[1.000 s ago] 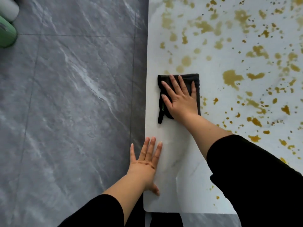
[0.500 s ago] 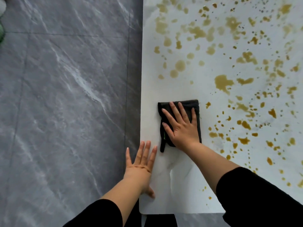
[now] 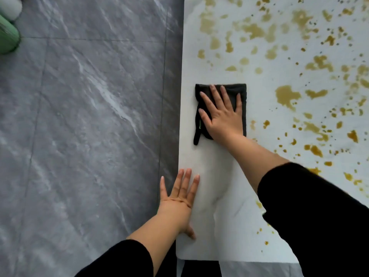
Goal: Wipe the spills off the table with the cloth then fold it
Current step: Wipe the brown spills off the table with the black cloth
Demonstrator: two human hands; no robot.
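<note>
I'm watching from the head camera. The right hand (image 3: 223, 116) is pressing flat on the cloth (image 3: 231, 88), fingers (image 3: 216, 94) straight and spread, not curling round anything. The cloth is dark and folded into a tall rectangle. It is lying on the counter (image 3: 209, 166) just beside the left edge, about midway between the near and far ends in view. A thin dark loop (image 3: 196, 138) is trailing off its near-left corner, and a small green tag is showing on its left side.

The left hand (image 3: 177, 200) is resting palm down on the left edge, close to the near-left corner, well apart from the cloth. Its fingers (image 3: 185, 180) are straight and holding nothing. The little finger is hanging past the edge over the floor (image 3: 79, 116).

Yellow-brown spills (image 3: 287, 94) are covering the far and right parts of the counter, with the closest drops sitting just to the right of the cloth. The strip of counter between the two hands is showing plain white.

Black sleeves (image 3: 319, 216) are covering both forearms. The floor is grey marbled tile. A green object (image 3: 8, 37) and a white one (image 3: 10, 7) are sitting at the far left of the view, too cropped for me to tell what they are.
</note>
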